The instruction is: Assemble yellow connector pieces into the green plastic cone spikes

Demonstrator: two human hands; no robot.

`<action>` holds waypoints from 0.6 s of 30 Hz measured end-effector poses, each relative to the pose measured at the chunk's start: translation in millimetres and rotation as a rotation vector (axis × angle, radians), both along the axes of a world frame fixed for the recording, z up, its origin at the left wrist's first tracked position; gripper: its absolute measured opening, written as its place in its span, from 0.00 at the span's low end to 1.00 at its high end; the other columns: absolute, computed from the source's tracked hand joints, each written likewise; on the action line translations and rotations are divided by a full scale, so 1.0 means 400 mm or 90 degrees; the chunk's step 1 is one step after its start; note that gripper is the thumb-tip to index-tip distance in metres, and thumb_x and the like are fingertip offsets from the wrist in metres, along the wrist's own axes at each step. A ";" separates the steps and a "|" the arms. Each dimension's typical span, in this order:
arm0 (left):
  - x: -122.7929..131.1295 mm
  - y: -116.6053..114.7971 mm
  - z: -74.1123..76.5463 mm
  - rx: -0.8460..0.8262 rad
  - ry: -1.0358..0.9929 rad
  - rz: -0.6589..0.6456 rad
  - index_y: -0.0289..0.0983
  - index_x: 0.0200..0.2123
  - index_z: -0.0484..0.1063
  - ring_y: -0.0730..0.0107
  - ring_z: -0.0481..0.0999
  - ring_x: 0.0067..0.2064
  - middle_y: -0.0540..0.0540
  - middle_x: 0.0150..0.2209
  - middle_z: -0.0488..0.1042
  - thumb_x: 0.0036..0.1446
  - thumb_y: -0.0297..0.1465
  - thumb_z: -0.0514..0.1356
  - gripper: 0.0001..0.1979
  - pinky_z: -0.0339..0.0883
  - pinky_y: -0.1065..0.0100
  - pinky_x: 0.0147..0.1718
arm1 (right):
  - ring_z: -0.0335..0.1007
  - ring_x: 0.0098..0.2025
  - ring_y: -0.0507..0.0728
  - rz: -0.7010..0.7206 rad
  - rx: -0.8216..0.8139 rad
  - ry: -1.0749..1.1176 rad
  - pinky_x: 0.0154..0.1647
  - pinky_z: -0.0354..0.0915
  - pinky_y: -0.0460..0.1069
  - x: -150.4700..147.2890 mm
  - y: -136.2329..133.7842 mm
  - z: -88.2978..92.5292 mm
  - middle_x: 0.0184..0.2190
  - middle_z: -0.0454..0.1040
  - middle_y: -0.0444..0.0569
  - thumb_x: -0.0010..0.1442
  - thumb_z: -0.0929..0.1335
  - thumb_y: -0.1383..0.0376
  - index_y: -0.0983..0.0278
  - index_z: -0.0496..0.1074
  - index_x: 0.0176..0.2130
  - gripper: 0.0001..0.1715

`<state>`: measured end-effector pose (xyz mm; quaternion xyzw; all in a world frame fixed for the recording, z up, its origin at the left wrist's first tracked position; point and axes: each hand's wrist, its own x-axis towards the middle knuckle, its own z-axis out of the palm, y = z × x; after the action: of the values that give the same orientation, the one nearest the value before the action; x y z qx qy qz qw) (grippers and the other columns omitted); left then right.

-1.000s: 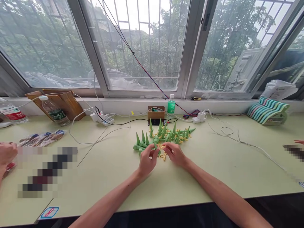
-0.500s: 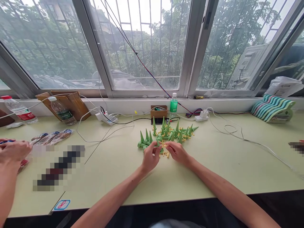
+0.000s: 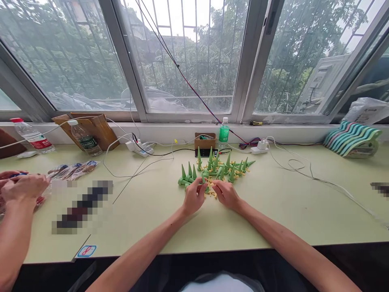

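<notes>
Green spike (image 3: 204,178) pinched by L hand (image 3: 194,197), base hidden; R hand (image 3: 225,194) nr yellow pcs (image 3: 215,195), grip unclear

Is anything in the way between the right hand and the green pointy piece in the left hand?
Nothing that I can see blocks the way. The right hand is close beside the green pointy piece in the left hand. Small yellow pieces lie close by.

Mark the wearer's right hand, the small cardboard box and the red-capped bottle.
Right hand (image 3: 226,195): head view, its back.
Small cardboard box (image 3: 205,144): head view, front wall.
Red-capped bottle (image 3: 39,142): head view, label.
</notes>
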<state>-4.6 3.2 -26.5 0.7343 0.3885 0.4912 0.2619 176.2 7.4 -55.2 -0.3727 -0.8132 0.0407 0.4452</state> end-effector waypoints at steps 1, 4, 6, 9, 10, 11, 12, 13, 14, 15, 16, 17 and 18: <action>0.000 0.001 -0.001 0.003 -0.001 0.000 0.39 0.39 0.66 0.76 0.63 0.20 0.52 0.22 0.63 0.62 0.38 0.52 0.09 0.54 0.75 0.20 | 0.62 0.25 0.52 -0.002 0.003 -0.006 0.29 0.56 0.46 -0.001 0.000 0.001 0.26 0.70 0.47 0.69 0.57 0.61 0.64 0.67 0.42 0.15; 0.000 0.004 -0.002 0.007 -0.012 0.000 0.38 0.39 0.66 0.76 0.64 0.20 0.52 0.24 0.66 0.61 0.38 0.53 0.09 0.55 0.75 0.20 | 0.63 0.26 0.52 -0.007 0.012 -0.016 0.29 0.57 0.46 -0.003 -0.002 0.005 0.27 0.70 0.48 0.69 0.57 0.62 0.64 0.67 0.42 0.14; -0.001 0.005 -0.005 0.010 -0.013 0.000 0.38 0.40 0.67 0.76 0.64 0.21 0.52 0.23 0.66 0.61 0.37 0.54 0.09 0.56 0.75 0.21 | 0.63 0.26 0.52 -0.008 0.017 -0.023 0.29 0.57 0.46 -0.005 -0.002 0.006 0.27 0.70 0.48 0.69 0.57 0.62 0.64 0.67 0.42 0.14; -0.003 0.006 -0.010 0.010 -0.009 0.000 0.37 0.40 0.67 0.75 0.66 0.21 0.52 0.22 0.66 0.61 0.37 0.54 0.10 0.58 0.75 0.22 | 0.63 0.26 0.52 -0.011 0.022 -0.034 0.29 0.57 0.46 -0.006 -0.004 0.005 0.27 0.70 0.48 0.70 0.56 0.62 0.64 0.67 0.41 0.14; -0.004 0.005 -0.012 0.008 -0.012 0.000 0.37 0.40 0.68 0.75 0.66 0.21 0.52 0.22 0.66 0.61 0.37 0.54 0.10 0.59 0.75 0.22 | 0.62 0.26 0.52 -0.011 0.024 -0.036 0.29 0.57 0.46 -0.006 -0.004 0.005 0.27 0.70 0.48 0.70 0.56 0.62 0.64 0.67 0.41 0.14; -0.004 0.005 -0.013 0.006 -0.017 0.000 0.37 0.40 0.68 0.75 0.67 0.21 0.52 0.23 0.67 0.61 0.37 0.54 0.10 0.59 0.75 0.22 | 0.62 0.26 0.52 -0.012 0.026 -0.038 0.29 0.57 0.46 -0.006 -0.005 0.005 0.27 0.69 0.48 0.70 0.56 0.63 0.64 0.67 0.41 0.14; -0.004 0.004 -0.014 0.006 -0.020 -0.001 0.37 0.39 0.68 0.75 0.67 0.21 0.52 0.23 0.67 0.60 0.37 0.55 0.10 0.59 0.75 0.22 | 0.62 0.26 0.52 -0.013 0.027 -0.041 0.29 0.56 0.46 -0.006 -0.006 0.005 0.27 0.69 0.48 0.70 0.56 0.63 0.64 0.67 0.41 0.13; -0.004 0.004 -0.015 0.008 -0.021 -0.002 0.37 0.39 0.68 0.75 0.67 0.21 0.52 0.23 0.67 0.60 0.36 0.55 0.09 0.59 0.75 0.22 | 0.62 0.26 0.52 -0.014 0.027 -0.045 0.28 0.56 0.46 -0.006 -0.007 0.005 0.26 0.69 0.47 0.69 0.56 0.63 0.65 0.67 0.41 0.13; -0.004 0.004 -0.016 0.012 -0.019 -0.003 0.37 0.39 0.68 0.75 0.66 0.21 0.52 0.23 0.67 0.60 0.35 0.55 0.08 0.59 0.75 0.21 | 0.62 0.25 0.52 -0.016 0.029 -0.049 0.28 0.56 0.46 -0.006 -0.008 0.005 0.26 0.69 0.47 0.69 0.56 0.64 0.65 0.67 0.41 0.13; -0.005 0.004 -0.017 0.018 -0.015 -0.004 0.37 0.40 0.68 0.76 0.66 0.21 0.52 0.23 0.67 0.60 0.34 0.55 0.08 0.59 0.75 0.21 | 0.62 0.25 0.52 -0.019 0.031 -0.053 0.28 0.55 0.46 -0.006 -0.009 0.006 0.26 0.69 0.47 0.69 0.56 0.64 0.65 0.67 0.41 0.13; -0.005 0.004 -0.017 0.026 -0.008 -0.005 0.37 0.40 0.68 0.76 0.66 0.21 0.52 0.23 0.66 0.61 0.33 0.55 0.07 0.59 0.76 0.21 | 0.62 0.25 0.51 -0.021 0.036 -0.055 0.27 0.55 0.46 -0.006 -0.010 0.007 0.26 0.69 0.46 0.69 0.56 0.64 0.65 0.67 0.41 0.13; -0.006 0.004 -0.018 0.036 -0.001 -0.007 0.37 0.40 0.67 0.77 0.65 0.21 0.52 0.23 0.66 0.61 0.32 0.54 0.06 0.59 0.76 0.21 | 0.62 0.25 0.51 -0.023 0.042 -0.056 0.27 0.55 0.46 -0.007 -0.010 0.007 0.26 0.69 0.46 0.69 0.57 0.65 0.65 0.66 0.41 0.12; -0.006 0.005 -0.019 0.047 0.005 -0.008 0.37 0.40 0.67 0.77 0.64 0.21 0.53 0.23 0.65 0.61 0.31 0.54 0.06 0.59 0.76 0.21 | 0.62 0.25 0.51 -0.025 0.050 -0.056 0.27 0.55 0.46 -0.007 -0.010 0.007 0.26 0.69 0.46 0.69 0.57 0.65 0.65 0.66 0.41 0.12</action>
<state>-7.2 5.0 -34.0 0.7480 0.3665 0.5003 0.2363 173.4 3.2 -52.6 -0.3723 -0.8254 -0.0167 0.4241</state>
